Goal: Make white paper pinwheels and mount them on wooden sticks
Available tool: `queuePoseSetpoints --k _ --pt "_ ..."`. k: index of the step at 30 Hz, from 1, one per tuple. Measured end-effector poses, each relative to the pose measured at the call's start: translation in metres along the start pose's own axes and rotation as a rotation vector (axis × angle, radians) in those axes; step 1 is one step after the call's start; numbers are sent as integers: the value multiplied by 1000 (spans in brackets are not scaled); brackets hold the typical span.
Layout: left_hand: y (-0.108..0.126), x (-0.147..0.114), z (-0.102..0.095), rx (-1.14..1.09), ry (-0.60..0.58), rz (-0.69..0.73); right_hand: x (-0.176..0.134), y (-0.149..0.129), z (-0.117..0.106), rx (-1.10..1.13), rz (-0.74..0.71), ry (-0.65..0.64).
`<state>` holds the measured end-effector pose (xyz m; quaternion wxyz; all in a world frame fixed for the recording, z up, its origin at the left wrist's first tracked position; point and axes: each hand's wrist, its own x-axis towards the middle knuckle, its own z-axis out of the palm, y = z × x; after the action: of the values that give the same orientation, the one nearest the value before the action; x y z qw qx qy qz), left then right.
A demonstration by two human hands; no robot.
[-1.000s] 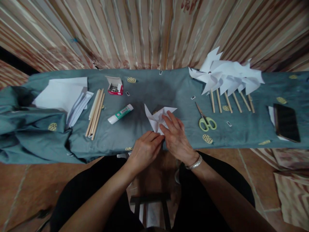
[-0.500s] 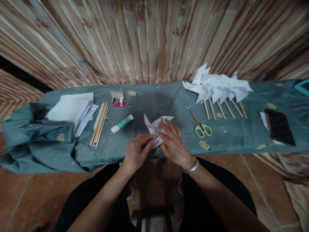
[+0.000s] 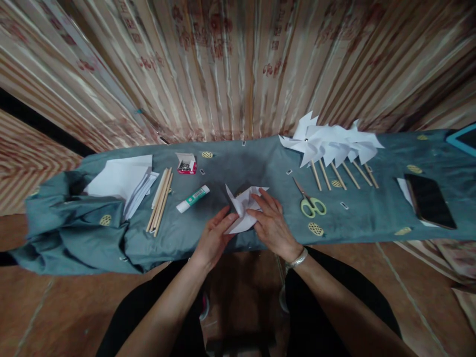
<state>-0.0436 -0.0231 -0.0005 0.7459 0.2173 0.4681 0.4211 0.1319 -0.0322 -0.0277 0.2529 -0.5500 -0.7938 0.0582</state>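
Observation:
A white paper pinwheel [image 3: 243, 225] lies near the front edge of the cloth-covered table, its blades partly folded in. My left hand [image 3: 215, 234] pinches its left side between thumb and fingers. On its right side my right hand [image 3: 273, 223] presses with bent fingers, holding folded paper at the middle; a silver bracelet circles that wrist. Left of the pinwheel lies a glue stick [image 3: 193, 199] with a green label. Scissors [image 3: 310, 201] with light green handles rest to the right. My fingers hide part of the pinwheel's centre.
Wooden sticks [image 3: 160, 203], paper sheets [image 3: 119, 181] and a small red box of metal pins [image 3: 186, 164] lie leftward. Several finished pinwheels on sticks [image 3: 334, 141] overlap at the back right. A phone [image 3: 430, 201] sits farther right. A patterned curtain [image 3: 238, 64] hangs behind.
My left hand has shifted its hold along the pinwheel's left side, and a blade there stands bent inward. My right hand stays on the paper. The whole view has tilted slightly.

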Motion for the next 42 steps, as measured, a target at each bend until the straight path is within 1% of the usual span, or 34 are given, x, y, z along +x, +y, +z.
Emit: queuePoseSetpoints --k 5,9,16,20,25,31,33,36,39,42 --pt "-5 4 7 -98 -134 0 0 -3 -2 21 -10 23" --pt "-6 7 8 -127 -128 13 -2 -6 -2 -24 -37 40" --pt "3 7 9 -120 -182 117 -8 -18 -8 -28 -50 35" --pt "8 4 7 -124 -225 103 -10 -18 -13 -18 -47 39" --pt "11 -2 2 -113 -252 100 -11 -12 -20 10 -84 62" --pt "16 -7 -2 -5 -341 97 -13 -10 -30 69 -107 50" --pt "16 -7 -2 38 -331 100 -14 -11 -32 70 -114 48" --pt "14 -5 -1 91 -256 122 -14 -15 -31 59 -125 39" --pt "11 -3 0 122 -192 169 -15 -19 -29 63 -138 36" --pt "8 1 -3 185 -174 230 -15 -20 -28 80 -140 41"
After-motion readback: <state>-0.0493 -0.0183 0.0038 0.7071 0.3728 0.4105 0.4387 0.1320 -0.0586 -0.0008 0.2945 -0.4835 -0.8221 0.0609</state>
